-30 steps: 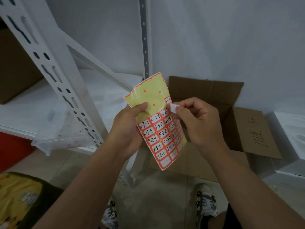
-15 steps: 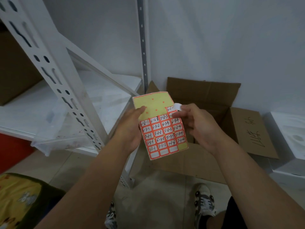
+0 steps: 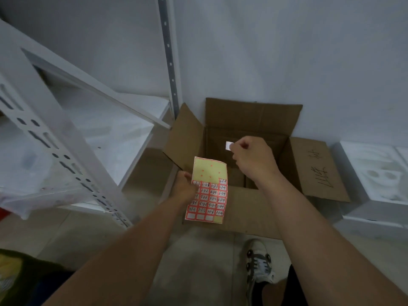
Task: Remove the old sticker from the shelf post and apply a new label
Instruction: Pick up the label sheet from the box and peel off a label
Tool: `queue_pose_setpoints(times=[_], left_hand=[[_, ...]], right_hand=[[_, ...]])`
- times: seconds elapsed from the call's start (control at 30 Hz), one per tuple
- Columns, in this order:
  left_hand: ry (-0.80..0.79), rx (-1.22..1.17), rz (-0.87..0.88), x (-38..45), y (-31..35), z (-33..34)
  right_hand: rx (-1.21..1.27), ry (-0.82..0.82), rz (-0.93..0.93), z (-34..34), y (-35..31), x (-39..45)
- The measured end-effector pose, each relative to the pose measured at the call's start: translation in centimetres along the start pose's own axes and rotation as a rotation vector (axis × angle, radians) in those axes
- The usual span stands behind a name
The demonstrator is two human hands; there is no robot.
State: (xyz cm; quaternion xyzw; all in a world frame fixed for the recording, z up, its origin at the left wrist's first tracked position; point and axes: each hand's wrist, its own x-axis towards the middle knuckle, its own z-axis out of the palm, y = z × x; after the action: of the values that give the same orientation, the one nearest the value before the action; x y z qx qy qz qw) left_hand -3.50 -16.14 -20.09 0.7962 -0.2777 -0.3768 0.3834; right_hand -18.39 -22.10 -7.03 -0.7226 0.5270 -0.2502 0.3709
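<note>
The left hand point(image 3: 184, 188) pinches the label sheet point(image 3: 208, 191) at its left edge, long axis upright, peeled yellow end pointing away. The right hand point(image 3: 254, 161) pinches a small white label point(image 3: 229, 145) above the open cardboard box point(image 3: 254, 115).

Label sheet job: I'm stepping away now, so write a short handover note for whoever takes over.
Left hand grips the label sheet by its left edge, over the open cardboard box.
Right hand pinches a small white sticker in its fingers, above the box.
Done: a sticker is in hand; the sheet's top rows are peeled.
Left: whether this is the old sticker or a new label cannot be told; the shelf post shows no label.
</note>
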Motion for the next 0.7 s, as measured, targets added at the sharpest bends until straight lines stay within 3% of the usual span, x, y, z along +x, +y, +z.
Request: queue_pose_setpoints(times=[0.13, 0.33, 0.47, 0.7], left_hand=[[0.018, 0.124, 0.023, 2.3, -0.3, 1.8], [-0.089, 0.366, 0.067, 3.5, -2.0, 4.5], [-0.056, 0.598, 0.16, 3.6, -3.2, 5.6], [0.0, 0.747, 0.197, 3.3, -3.5, 5.7]], right_hand=[[0.003, 0.045, -0.012, 0.1, 0.4, 0.9], [-0.016, 0.023, 0.012, -0.2, 0.6, 1.6], [-0.019, 0.016, 0.015, -0.5, 0.8, 1.5], [-0.049, 0.013, 0.001, -0.7, 1.3, 1.4]])
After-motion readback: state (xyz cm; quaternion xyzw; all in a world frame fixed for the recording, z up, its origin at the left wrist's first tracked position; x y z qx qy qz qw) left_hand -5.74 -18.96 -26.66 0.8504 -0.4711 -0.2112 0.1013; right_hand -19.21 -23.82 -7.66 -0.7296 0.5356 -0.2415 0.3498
